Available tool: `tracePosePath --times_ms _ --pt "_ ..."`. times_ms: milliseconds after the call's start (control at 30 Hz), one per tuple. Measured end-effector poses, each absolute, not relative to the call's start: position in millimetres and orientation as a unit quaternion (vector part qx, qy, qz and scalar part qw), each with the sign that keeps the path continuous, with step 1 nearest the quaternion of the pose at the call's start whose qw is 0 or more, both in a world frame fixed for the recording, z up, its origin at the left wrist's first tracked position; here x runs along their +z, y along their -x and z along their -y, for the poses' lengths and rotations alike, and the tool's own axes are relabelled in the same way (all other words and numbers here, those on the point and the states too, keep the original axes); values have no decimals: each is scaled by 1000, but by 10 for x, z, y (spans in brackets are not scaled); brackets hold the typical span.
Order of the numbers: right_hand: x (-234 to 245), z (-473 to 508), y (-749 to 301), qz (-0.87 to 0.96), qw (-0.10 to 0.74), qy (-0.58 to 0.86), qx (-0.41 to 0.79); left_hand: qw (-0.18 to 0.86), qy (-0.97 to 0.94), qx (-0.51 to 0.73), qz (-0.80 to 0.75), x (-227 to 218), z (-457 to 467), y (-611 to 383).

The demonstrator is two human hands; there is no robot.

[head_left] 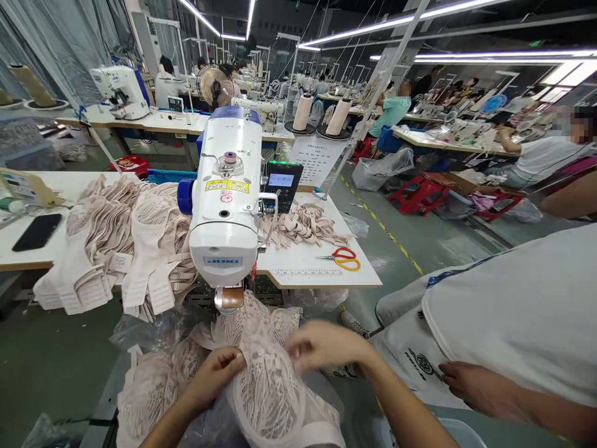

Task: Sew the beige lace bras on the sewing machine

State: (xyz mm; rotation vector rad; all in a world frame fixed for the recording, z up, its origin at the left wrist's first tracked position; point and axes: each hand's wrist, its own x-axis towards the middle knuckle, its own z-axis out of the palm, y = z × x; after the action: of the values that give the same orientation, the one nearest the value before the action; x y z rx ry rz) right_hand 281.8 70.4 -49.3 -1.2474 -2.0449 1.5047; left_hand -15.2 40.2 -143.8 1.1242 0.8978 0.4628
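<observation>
A beige lace bra (273, 386) hangs below the front of a white sewing machine (228, 205), its upper part close under the machine head. My left hand (214, 370) pinches the bra's left edge between thumb and fingers. At the opposite side, my right hand (324, 345) is beside the lace; its fingers are smeared by motion, so their grip is unclear. More beige lace pieces (147, 392) lie in a heap at lower left, partly behind my left forearm. The machine's needle area is hidden behind its head.
Stacked beige bras (100, 236) drape over the table edge at left, near a black phone (37, 232). On the right tabletop are beige straps (308, 225), scissors (342, 257) and a ruler (308, 272). A person in a white shirt (517, 305) stands close at right.
</observation>
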Motion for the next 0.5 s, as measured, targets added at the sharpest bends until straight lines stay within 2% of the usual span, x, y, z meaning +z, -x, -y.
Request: tracePosePath --times_ms 67,133,200,233,333,500 --pt "-535 -1322 -2951 689 254 536 417 669 -604 163 -403 -1398 -402 118" --pt "-549 -2046 -3000 605 419 612 289 618 -673 108 -392 -1320 -387 63" --pt "-523 -2721 -2986 520 539 616 244 593 -697 60 -398 -1218 -377 29" --pt "-499 -2996 -2965 502 573 596 253 594 -695 44 -403 -1164 -379 30" --pt "-447 -3494 -2890 504 605 559 258 602 -679 33 -419 -1014 -406 97" --pt "-421 -3624 -2867 500 610 568 233 561 -705 33 -432 -832 -405 201"
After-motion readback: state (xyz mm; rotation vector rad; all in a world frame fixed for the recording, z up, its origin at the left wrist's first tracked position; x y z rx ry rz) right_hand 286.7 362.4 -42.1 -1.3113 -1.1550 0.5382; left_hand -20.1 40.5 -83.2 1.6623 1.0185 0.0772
